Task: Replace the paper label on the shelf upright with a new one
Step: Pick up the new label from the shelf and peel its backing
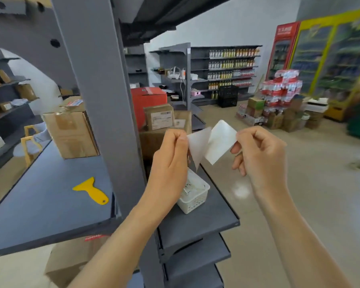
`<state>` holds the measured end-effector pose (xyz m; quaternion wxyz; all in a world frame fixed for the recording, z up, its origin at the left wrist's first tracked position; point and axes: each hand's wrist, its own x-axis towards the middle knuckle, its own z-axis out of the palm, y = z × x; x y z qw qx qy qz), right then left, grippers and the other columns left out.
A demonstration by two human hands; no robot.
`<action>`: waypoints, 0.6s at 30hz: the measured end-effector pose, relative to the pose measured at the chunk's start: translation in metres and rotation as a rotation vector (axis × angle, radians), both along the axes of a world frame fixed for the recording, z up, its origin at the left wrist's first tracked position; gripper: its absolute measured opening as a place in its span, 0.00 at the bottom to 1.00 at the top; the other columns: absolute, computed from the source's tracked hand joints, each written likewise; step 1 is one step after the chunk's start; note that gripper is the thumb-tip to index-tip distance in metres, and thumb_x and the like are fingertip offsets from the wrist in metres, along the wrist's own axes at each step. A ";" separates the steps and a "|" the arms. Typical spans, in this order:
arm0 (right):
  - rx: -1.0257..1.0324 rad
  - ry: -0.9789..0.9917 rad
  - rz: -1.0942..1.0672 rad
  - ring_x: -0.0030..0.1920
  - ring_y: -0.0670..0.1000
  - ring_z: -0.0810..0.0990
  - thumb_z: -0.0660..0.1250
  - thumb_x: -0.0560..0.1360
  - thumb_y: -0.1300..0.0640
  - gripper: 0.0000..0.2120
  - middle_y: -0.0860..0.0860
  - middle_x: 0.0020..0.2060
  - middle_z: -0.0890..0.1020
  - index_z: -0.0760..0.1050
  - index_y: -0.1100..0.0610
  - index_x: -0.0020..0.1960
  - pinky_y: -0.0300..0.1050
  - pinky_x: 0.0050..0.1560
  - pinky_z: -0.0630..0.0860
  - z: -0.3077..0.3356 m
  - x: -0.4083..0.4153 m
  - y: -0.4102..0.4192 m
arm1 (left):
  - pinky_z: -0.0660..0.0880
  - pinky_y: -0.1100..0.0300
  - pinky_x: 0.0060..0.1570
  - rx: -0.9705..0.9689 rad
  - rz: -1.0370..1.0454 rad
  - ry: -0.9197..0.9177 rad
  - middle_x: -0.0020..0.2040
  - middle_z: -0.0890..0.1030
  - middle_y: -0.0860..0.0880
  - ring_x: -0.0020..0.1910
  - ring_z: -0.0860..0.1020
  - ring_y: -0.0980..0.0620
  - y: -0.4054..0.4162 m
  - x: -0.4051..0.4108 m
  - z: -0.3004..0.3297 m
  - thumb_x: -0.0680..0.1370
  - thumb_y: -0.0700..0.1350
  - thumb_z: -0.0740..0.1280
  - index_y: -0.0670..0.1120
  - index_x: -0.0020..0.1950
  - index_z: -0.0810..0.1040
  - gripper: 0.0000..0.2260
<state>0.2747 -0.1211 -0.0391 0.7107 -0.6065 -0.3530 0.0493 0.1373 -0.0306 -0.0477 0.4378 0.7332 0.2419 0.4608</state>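
Note:
I hold a white paper label and its backing sheet in front of me, to the right of the grey shelf upright. My left hand pinches the backing sheet at its upper left corner. My right hand pinches the right edge of the label. The two sheets spread apart at the top and meet lower down. No label shows on the visible face of the upright. A yellow plastic scraper lies on the grey shelf to the left of the upright.
A white slotted basket holding papers sits on the narrow end shelf below my hands. Cardboard boxes stand on the left shelf; a red box and brown boxes sit behind. Open floor lies to the right, with stacked goods and fridges beyond.

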 end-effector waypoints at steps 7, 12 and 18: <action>-0.095 0.064 -0.041 0.22 0.50 0.75 0.65 0.76 0.59 0.10 0.50 0.29 0.81 0.79 0.55 0.37 0.43 0.25 0.68 -0.019 0.060 0.013 | 0.73 0.56 0.49 -0.261 0.186 -0.003 0.54 0.77 0.49 0.52 0.75 0.51 0.044 0.068 -0.041 0.84 0.51 0.56 0.59 0.46 0.74 0.10; -0.139 0.104 -0.024 0.21 0.49 0.74 0.65 0.76 0.60 0.10 0.50 0.29 0.81 0.79 0.56 0.37 0.44 0.25 0.68 -0.029 0.083 0.034 | 0.75 0.60 0.44 -0.338 0.376 0.050 0.45 0.80 0.59 0.49 0.79 0.55 0.074 0.089 -0.090 0.82 0.51 0.61 0.59 0.42 0.76 0.10; -0.214 0.089 0.019 0.21 0.49 0.74 0.65 0.76 0.60 0.10 0.49 0.28 0.81 0.79 0.56 0.38 0.43 0.26 0.71 -0.043 0.098 0.055 | 0.78 0.58 0.47 -0.427 0.491 0.244 0.48 0.86 0.54 0.50 0.83 0.51 0.105 0.091 -0.144 0.80 0.52 0.67 0.49 0.55 0.86 0.11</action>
